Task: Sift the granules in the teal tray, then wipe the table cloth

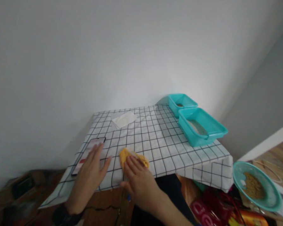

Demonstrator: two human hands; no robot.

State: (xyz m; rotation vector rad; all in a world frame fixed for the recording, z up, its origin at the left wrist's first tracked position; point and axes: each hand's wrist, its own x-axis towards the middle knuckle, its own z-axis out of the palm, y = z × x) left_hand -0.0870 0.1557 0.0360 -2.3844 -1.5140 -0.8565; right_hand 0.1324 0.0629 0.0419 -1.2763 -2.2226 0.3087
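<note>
A flat, crumpled yellow packet or cloth (124,153) with a brownish patch on its right lies near the front edge of the table; I cannot tell which it is. My right hand (141,182) rests on it palm down, fingers laid flat together and covering its middle. To the left, my left hand (89,174) is held with fingers stretched out and thumb apart, holding nothing. Behind that hand lies a phone (86,153) with a lit screen, partly covered by the fingers.
A black-and-white checked cloth (153,138) covers the table against the wall. Folded white paper (124,120) lies at the back. Two turquoise baskets (188,133) stand at the right. Below right, a turquoise bowl (240,168) holds brown bits, beside a red bag (202,210).
</note>
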